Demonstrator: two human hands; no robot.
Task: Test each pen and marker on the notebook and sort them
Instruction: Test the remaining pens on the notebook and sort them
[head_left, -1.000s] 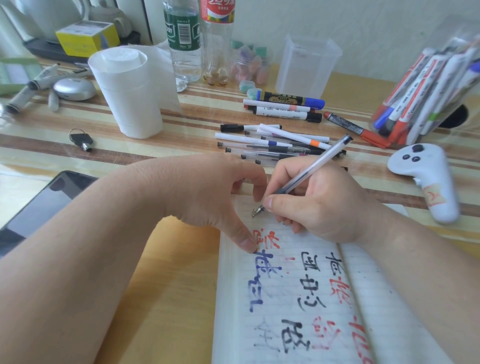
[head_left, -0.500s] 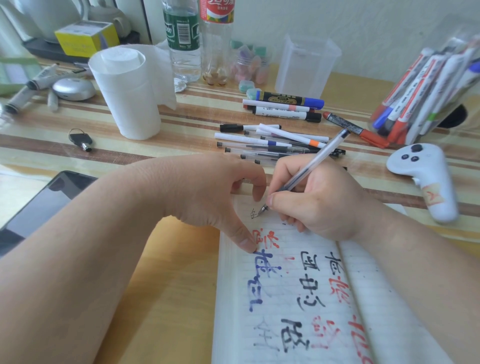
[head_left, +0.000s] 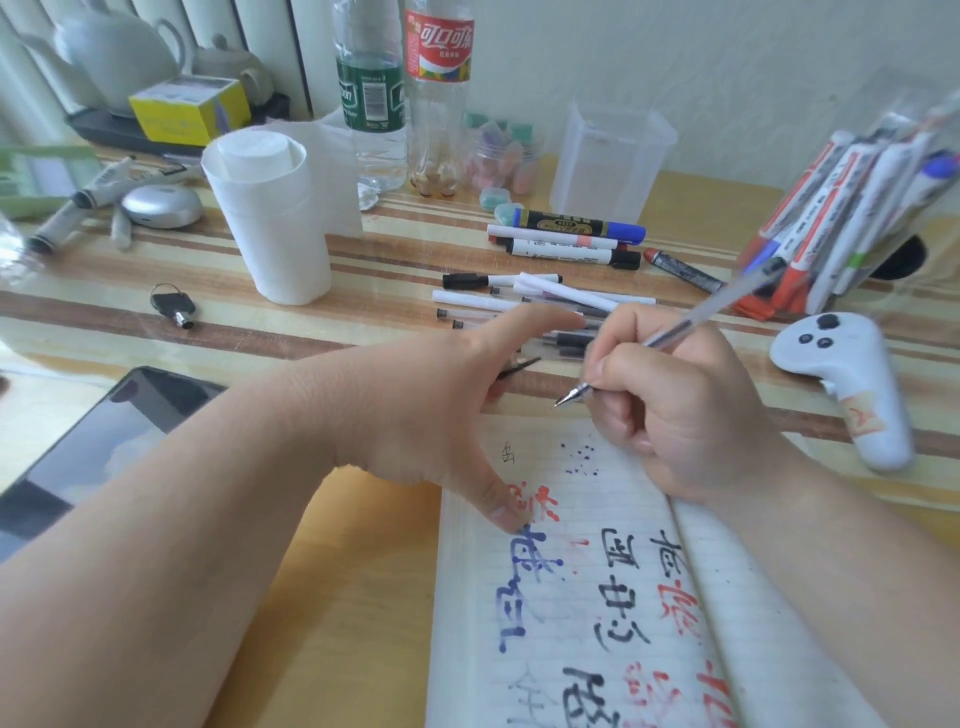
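- Striped surface (head_left: 156, 322) is seen under a pale wall; a dark tablet (head_left: 104, 441) is cut off at the left edge.
- The notebook (head_left: 467, 649) is laid open in front, cropped by the bottom of the frame.
- The left hand (head_left: 441, 405) is spread: the thumb is pressed on the page, and some loose pens (head_left: 498, 301) are hidden behind the fingers.
- A clear pen (head_left: 711, 310) is pinched in the curled right hand (head_left: 675, 415), tip by the notebook's far edge; contact cannot be told.
- Markers (head_left: 831, 208) in a clear holder (head_left: 914, 156) are blurred and cut off at the right.
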